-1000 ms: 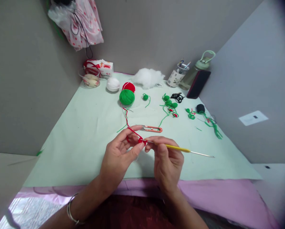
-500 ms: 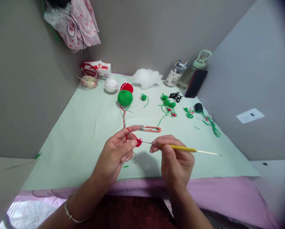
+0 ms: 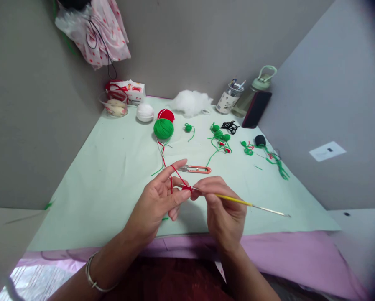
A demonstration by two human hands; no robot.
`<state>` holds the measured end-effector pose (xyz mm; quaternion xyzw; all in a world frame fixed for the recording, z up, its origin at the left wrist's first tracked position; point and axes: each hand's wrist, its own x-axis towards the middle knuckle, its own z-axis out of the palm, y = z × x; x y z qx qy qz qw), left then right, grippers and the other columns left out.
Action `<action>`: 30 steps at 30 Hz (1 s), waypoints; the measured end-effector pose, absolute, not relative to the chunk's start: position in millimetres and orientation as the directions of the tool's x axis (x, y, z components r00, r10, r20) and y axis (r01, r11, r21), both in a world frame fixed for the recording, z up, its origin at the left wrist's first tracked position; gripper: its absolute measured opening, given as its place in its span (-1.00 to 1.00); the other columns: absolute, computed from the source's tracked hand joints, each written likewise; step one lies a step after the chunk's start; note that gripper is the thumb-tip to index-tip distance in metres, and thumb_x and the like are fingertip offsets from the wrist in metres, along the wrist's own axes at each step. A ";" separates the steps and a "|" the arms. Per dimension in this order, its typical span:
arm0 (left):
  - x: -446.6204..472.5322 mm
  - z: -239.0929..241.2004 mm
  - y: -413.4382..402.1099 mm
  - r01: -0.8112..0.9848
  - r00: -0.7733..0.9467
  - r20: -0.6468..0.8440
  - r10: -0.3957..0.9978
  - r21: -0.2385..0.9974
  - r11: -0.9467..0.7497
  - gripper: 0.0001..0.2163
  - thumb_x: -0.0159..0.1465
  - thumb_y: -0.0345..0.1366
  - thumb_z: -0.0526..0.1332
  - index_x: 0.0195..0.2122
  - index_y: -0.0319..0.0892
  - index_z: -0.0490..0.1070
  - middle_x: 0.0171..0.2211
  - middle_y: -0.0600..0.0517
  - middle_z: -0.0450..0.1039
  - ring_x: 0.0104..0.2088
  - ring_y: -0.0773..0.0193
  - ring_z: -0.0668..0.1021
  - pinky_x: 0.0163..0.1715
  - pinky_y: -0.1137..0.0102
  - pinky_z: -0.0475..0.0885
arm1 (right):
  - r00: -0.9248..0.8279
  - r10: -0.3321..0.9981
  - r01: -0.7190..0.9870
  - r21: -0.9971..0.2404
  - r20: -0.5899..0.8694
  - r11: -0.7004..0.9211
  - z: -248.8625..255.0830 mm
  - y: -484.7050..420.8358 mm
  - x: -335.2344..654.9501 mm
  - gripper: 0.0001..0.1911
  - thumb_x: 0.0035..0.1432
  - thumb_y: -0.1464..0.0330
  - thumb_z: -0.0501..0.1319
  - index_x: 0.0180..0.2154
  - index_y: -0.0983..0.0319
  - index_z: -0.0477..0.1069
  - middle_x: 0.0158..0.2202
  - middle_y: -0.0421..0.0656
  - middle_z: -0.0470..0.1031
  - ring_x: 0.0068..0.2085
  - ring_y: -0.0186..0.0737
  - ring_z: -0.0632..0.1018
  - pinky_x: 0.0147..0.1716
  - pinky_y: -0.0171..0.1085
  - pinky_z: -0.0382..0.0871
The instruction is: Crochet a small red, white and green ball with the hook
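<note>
My left hand (image 3: 157, 200) pinches a small red crochet piece (image 3: 187, 190) between thumb and fingers. Red yarn (image 3: 179, 174) runs over its raised index finger and back toward the red yarn ball (image 3: 166, 116). In my right hand (image 3: 225, 209) is a double-ended crochet hook with a yellow handle (image 3: 234, 200), held like a pen. The hook's thin front end lies at the red piece, and its other metal end points right. A green yarn ball (image 3: 164, 128) sits in front of the red one. Orange thread snips (image 3: 198, 169) lie just beyond my hands.
White stuffing (image 3: 192, 103), a white yarn ball (image 3: 145, 113) and a clear bowl (image 3: 116, 109) line the back. Small green crocheted pieces (image 3: 218, 134) lie right of centre. A pen cup (image 3: 229, 99), a bottle (image 3: 259, 85) and a phone (image 3: 256, 109) stand at the back right.
My hands have come closer together. The hook's front end has moved left to the red piece, and its rear end has tipped lower. My left index finger is raised higher.
</note>
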<state>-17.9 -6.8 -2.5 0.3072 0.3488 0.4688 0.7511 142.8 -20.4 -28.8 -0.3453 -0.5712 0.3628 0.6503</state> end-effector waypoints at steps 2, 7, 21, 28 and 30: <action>-18.7 -0.9 -6.4 -0.508 0.356 -0.253 0.899 0.756 0.414 -0.32 0.18 -0.35 0.54 0.32 -0.07 0.42 -0.34 0.15 0.50 -0.66 0.61 0.24 -0.68 0.59 0.20 | 0.091 0.889 -0.167 -0.874 0.448 0.457 -29.3 -19.6 142.9 -0.84 0.41 0.35 0.31 -0.12 0.06 0.69 -0.25 -0.17 0.66 -0.28 -0.24 0.65 -0.27 -0.21 0.59; -23.7 -1.5 -5.2 -0.530 0.419 -0.281 0.863 0.697 0.484 -0.37 0.15 -0.40 0.56 0.26 -0.09 0.49 -0.29 0.13 0.46 -0.64 0.67 0.19 -0.67 0.63 0.10 | 0.146 0.944 -0.341 -0.881 0.296 0.329 -24.7 -16.9 142.4 -0.88 0.35 0.26 0.38 -0.21 0.11 0.71 -0.27 -0.17 0.68 -0.40 -0.33 0.66 -0.35 -0.30 0.62; -13.0 -14.7 -10.3 -0.521 0.325 -0.197 0.925 0.779 0.349 -0.59 0.16 -0.34 0.56 0.06 -0.06 0.67 -0.33 0.07 0.51 -0.54 0.52 0.33 -0.61 0.57 0.22 | 0.114 0.946 -0.218 -0.921 0.303 0.321 -30.9 -17.7 141.8 -0.88 0.37 0.29 0.35 -0.18 0.08 0.71 -0.24 -0.16 0.68 -0.31 -0.26 0.62 -0.28 -0.26 0.55; -12.7 -14.0 -7.1 -0.475 0.275 -0.188 0.943 0.826 0.304 -0.60 0.24 -0.27 0.51 0.12 -0.07 0.63 -0.43 0.15 0.46 -0.62 0.56 0.29 -0.61 0.55 0.26 | 0.132 0.914 -0.145 -0.904 0.384 0.401 -34.5 -17.2 140.2 -0.85 0.41 0.34 0.31 -0.13 0.05 0.70 -0.22 -0.17 0.68 -0.29 -0.28 0.60 -0.29 -0.26 0.52; -13.0 -12.4 -6.1 -0.467 0.264 -0.210 0.942 0.826 0.315 -0.49 0.21 -0.31 0.52 0.21 -0.04 0.56 -0.36 0.15 0.49 -0.62 0.57 0.30 -0.63 0.56 0.25 | 0.128 0.908 -0.146 -0.898 0.398 0.414 -34.7 -15.5 140.3 -0.85 0.40 0.34 0.32 -0.14 0.06 0.70 -0.23 -0.17 0.66 -0.30 -0.28 0.59 -0.29 -0.26 0.52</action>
